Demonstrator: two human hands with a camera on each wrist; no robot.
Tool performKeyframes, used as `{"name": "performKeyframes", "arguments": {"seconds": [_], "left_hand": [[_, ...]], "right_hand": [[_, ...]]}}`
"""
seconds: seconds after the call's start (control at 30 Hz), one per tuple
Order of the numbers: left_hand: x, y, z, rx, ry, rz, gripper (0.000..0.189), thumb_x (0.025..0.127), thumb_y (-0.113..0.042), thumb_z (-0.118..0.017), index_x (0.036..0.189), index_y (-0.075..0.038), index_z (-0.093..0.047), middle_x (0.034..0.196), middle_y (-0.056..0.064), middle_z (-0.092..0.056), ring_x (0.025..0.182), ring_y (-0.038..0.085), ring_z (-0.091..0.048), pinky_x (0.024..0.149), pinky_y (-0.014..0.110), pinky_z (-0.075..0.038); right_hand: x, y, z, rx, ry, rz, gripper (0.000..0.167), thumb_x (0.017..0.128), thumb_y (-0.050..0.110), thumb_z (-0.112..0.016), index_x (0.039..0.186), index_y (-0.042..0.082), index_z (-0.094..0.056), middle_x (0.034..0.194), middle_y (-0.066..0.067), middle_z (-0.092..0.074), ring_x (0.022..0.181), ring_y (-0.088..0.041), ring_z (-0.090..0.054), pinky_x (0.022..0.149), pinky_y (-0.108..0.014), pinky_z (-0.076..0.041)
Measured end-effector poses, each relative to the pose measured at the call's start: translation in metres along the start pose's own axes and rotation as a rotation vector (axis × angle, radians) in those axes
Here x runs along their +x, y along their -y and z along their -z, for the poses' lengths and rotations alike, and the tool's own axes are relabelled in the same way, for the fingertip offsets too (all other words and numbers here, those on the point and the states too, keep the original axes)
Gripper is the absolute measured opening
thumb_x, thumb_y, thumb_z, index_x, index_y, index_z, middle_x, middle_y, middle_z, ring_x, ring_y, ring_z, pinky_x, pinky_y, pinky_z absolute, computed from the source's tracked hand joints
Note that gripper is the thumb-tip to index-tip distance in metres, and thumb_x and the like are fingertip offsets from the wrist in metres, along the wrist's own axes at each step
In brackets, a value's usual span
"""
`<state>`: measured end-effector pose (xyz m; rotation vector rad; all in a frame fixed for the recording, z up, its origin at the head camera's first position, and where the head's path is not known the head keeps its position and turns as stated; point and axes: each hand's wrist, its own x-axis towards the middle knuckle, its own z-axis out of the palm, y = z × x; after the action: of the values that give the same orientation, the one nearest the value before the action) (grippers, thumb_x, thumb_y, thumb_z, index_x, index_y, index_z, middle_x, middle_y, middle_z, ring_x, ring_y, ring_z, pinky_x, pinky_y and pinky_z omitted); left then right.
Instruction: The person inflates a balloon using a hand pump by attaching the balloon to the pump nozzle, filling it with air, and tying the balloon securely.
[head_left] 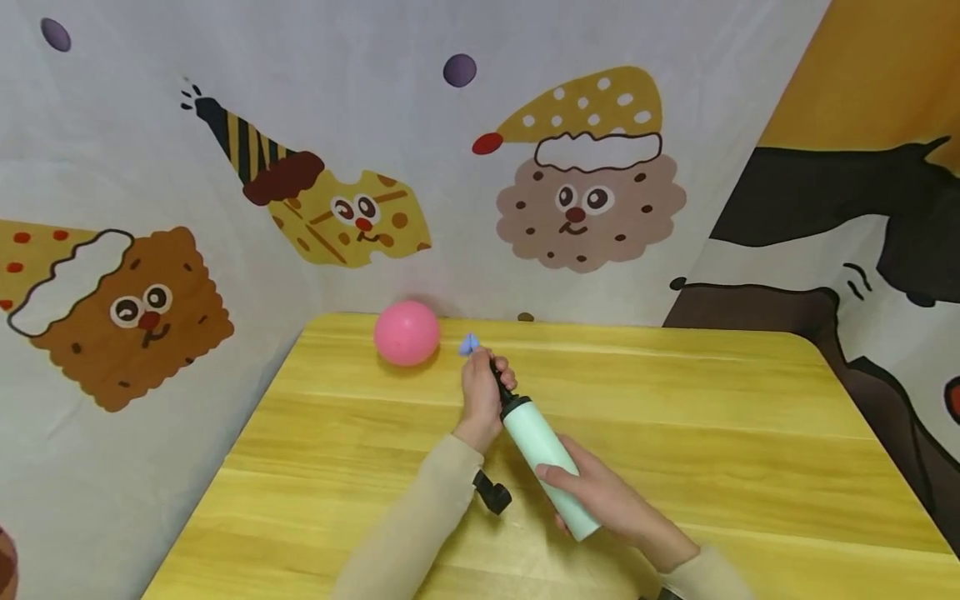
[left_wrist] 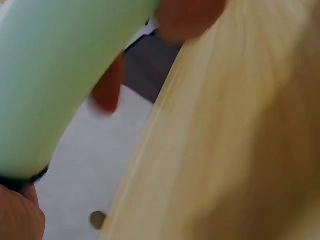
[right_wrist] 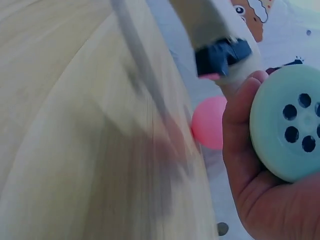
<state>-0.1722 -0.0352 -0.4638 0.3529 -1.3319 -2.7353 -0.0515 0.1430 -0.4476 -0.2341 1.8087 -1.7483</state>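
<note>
A mint-green hand balloon pump (head_left: 551, 467) slants over the table in the head view, its black nozzle end pointing away from me. My left hand (head_left: 482, 396) grips that black end. A small blue piece (head_left: 470, 343), which looks like an uninflated balloon, pokes out beyond the left fingers; its seat on the nozzle is hidden. Around the green barrel curls my right hand (head_left: 611, 500), thumb on top. The right wrist view shows the pump's holed base (right_wrist: 285, 125) in the right palm. Blurred fingers and the barrel (left_wrist: 65, 75) fill the left wrist view.
An inflated pink balloon (head_left: 407, 333) rests at the table's back edge, left of the hands. The wooden table (head_left: 712, 417) meets a printed cloth backdrop (head_left: 390, 83) behind and at the sides. A black strap mount (head_left: 492, 493) juts from the left sleeve.
</note>
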Motion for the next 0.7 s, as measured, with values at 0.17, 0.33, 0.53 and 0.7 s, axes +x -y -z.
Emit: {"name": "performKeyframes", "arguments": {"seconds": [0.17, 0.33, 0.53, 0.7], "left_hand": [[0.015, -0.010, -0.001, 0.008, -0.043, -0.045, 0.030, 0.113, -0.019, -0.030, 0.087, -0.012, -0.042, 0.069, -0.002, -0.044, 0.053, 0.006, -0.041, 0.047, 0.017, -0.036], [0.019, -0.012, 0.004, -0.004, -0.062, -0.045, 0.031, 0.114, -0.020, -0.029, 0.088, -0.011, -0.041, 0.069, -0.001, -0.044, 0.053, 0.007, -0.041, 0.047, 0.017, -0.037], [0.025, -0.022, -0.001, -0.038, -0.024, -0.122, 0.031, 0.115, -0.025, -0.030, 0.088, -0.013, -0.042, 0.070, -0.002, -0.045, 0.053, 0.005, -0.042, 0.048, 0.017, -0.037], [0.021, -0.021, -0.005, -0.086, -0.030, -0.078, 0.031, 0.115, -0.021, -0.031, 0.087, -0.013, -0.041, 0.068, -0.002, -0.043, 0.051, 0.006, -0.040, 0.047, 0.017, -0.035]], "right_hand": [[-0.010, -0.006, -0.003, -0.043, -0.041, -0.015, 0.064, 0.104, 0.030, -0.062, 0.148, -0.006, -0.032, 0.100, -0.023, -0.059, 0.064, -0.026, -0.064, 0.055, -0.034, -0.056], [-0.015, -0.013, 0.004, 0.032, 0.027, -0.006, 0.070, 0.105, 0.025, -0.061, 0.159, 0.001, -0.023, 0.106, -0.021, -0.056, 0.075, -0.029, -0.068, 0.065, -0.039, -0.059], [-0.014, -0.009, 0.006, 0.064, 0.041, 0.027, 0.072, 0.106, 0.022, -0.059, 0.165, 0.017, -0.017, 0.100, -0.024, -0.056, 0.066, -0.024, -0.066, 0.060, -0.038, -0.059], [-0.008, 0.002, -0.002, -0.033, -0.026, 0.062, 0.071, 0.105, 0.025, -0.063, 0.163, 0.015, -0.024, 0.092, -0.021, -0.058, 0.060, -0.023, -0.060, 0.048, -0.039, -0.056]]}}
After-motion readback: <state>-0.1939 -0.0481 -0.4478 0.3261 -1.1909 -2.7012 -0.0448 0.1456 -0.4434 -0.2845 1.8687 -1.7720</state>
